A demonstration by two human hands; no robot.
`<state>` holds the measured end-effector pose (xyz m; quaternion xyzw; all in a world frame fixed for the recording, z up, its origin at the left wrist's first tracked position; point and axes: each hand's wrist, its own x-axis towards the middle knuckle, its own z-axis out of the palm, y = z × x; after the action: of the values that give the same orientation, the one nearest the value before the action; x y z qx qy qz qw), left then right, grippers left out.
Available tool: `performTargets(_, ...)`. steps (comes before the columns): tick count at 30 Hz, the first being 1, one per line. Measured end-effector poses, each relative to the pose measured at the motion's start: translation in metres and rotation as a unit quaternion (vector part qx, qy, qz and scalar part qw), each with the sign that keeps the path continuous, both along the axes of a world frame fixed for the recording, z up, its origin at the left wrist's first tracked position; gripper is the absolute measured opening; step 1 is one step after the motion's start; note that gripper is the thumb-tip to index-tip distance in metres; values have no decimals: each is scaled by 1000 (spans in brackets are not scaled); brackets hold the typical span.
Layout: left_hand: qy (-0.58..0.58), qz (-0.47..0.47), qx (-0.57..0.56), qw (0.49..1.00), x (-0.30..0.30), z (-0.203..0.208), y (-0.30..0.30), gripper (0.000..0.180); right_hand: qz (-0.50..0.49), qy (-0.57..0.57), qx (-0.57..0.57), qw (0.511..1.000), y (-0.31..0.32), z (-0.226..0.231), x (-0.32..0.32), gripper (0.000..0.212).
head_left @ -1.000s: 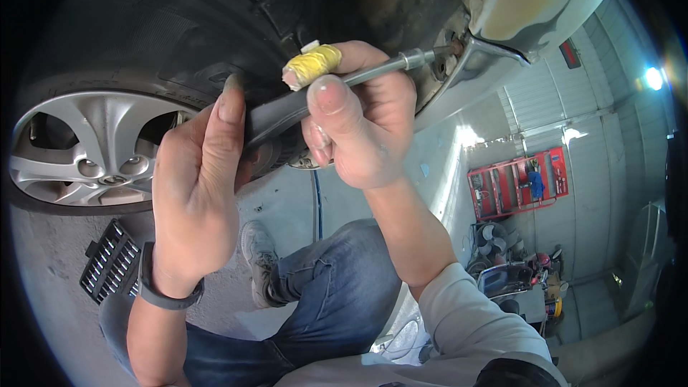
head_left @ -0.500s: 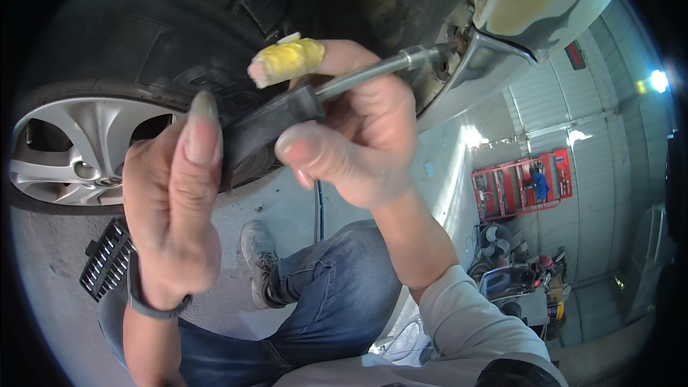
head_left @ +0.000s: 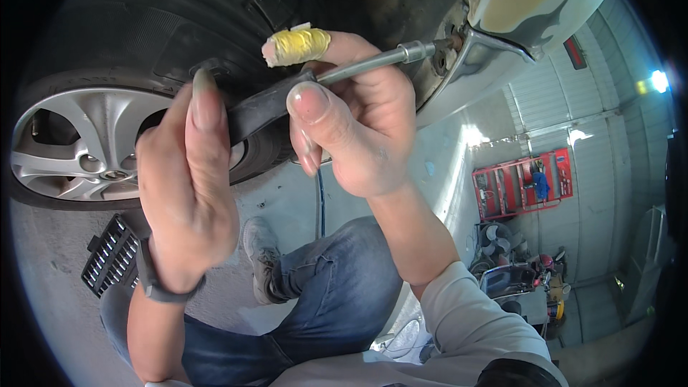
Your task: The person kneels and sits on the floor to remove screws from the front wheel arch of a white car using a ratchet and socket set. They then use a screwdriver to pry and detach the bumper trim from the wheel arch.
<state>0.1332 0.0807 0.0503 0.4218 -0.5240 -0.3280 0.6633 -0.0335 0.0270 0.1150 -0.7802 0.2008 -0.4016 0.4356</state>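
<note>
A socket driver with a black handle (head_left: 259, 109) and a slim metal shaft slants up to the right in front of me. The socket (head_left: 414, 52) at its tip meets a rusty bolt (head_left: 454, 42) by the edge of the car's pale body panel (head_left: 527, 0). My left hand (head_left: 188, 186) is closed around the rear end of the handle, thumb upward. Closer to the shaft, my right hand (head_left: 369, 125) holds the handle's front end, thumb lying along it. Yellow wrapping (head_left: 297, 46) covers its index finger, which reaches over behind the shaft.
A tire (head_left: 107, 43) with a silver wheel rim (head_left: 93, 122) stands at the left. On the floor below it lies a black socket set case (head_left: 111, 254). A red tool rack (head_left: 523, 183) and assorted shop gear (head_left: 519, 279) are at the right, along the wall.
My left hand has shifted slightly to the right with the handle's rear end. The right thumb has moved up along the handle, while the socket stays at the bolt.
</note>
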Motion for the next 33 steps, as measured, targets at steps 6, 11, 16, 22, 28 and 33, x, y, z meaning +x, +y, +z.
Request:
performTargets(6, 264, -186, 227, 919, 7, 6, 14, 44, -111, -17, -5, 994, 9, 2, 6, 26)
performTargets(11, -139, 143, -270, 942, -1, -3, -9, 33, -127, 45, -50, 990, 9, 8, 10, 30)
performTargets(16, 234, -128, 49, 962, 3, 0, 17, 33, 12, -12, 5, 1000, 4, 8, 6, 44)
performTargets(22, 170, -143, 79, 972, 6, -2, 10, 56, -39, 19, -31, 999, 3, 3, 6, 37)
performTargets(28, -199, 147, -301, 921, 9, -12, -7, 51, -95, -3, -23, 995, 9, 3, 8, 25)
performTargets(33, -61, -19, -83, 994, 5, -23, -4, 38, -124, 19, -47, 991, 4, 1, 11, 26)
